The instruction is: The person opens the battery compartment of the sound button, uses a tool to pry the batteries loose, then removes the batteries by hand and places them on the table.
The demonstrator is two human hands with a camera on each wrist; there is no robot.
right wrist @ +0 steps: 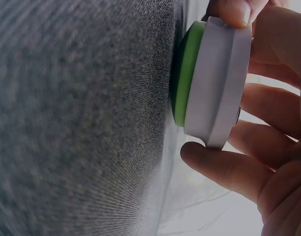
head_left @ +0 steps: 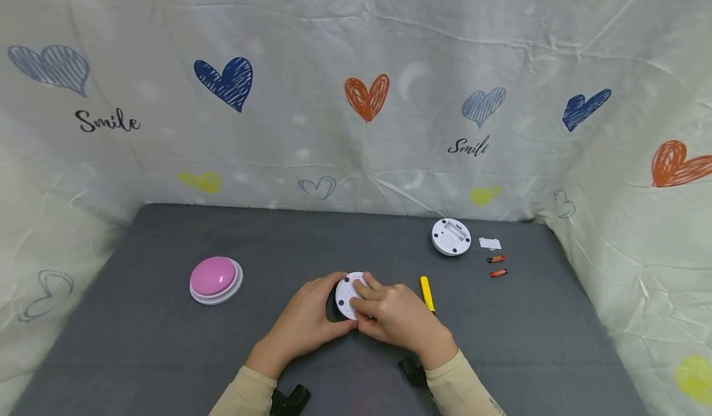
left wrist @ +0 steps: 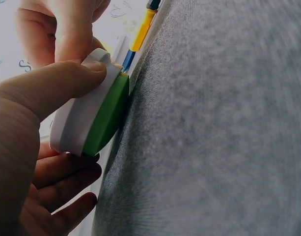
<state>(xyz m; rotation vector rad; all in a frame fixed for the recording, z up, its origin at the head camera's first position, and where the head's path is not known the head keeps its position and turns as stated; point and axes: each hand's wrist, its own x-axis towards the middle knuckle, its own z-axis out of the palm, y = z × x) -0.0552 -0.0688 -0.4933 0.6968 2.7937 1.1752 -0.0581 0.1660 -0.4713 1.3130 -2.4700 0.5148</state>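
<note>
A round push button [head_left: 345,295] with a white base is held with its underside up, low over the grey table. Both wrist views show its green dome [left wrist: 108,118] facing the table. My left hand [head_left: 305,317] grips the rim between thumb and fingers from the left. From the other side, my right hand [head_left: 397,314] has bent fingers on the underside and rim, covering part of the base. One right fingertip [right wrist: 197,153] lies at the rim's edge in the right wrist view. A yellow-handled screwdriver [head_left: 426,292] lies just beyond the right hand.
On the left of the table [head_left: 139,342] stands a pink push button [head_left: 214,279] on a white base. At back right, another white button base [head_left: 451,237] lies upside down, its battery slot uncovered. Beside it are a small white cover [head_left: 490,243] and two orange-black batteries [head_left: 498,273].
</note>
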